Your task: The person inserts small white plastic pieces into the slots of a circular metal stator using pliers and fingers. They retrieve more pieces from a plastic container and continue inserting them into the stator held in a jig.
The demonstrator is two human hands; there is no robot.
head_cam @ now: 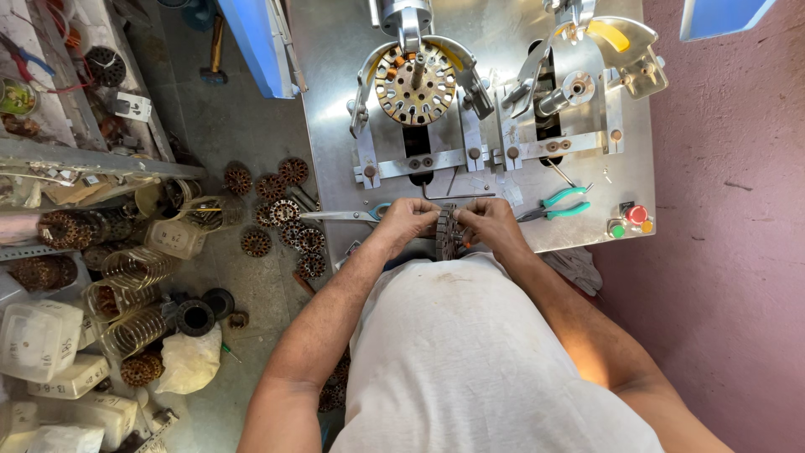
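Fingers of the left hand and right hand are pinching a stator core edge-on just below the scissors, likely heavy, stiff steel best gripped by its rim

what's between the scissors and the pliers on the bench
In the head view, both hands: the left hand and right hand hold a dark stator core on edge, between the scissors and the teal-handled pliers.

dark slotted stator core, on edge, above bench edge

Two hands, one stator core (held edge-on), one pliers, one scissors.
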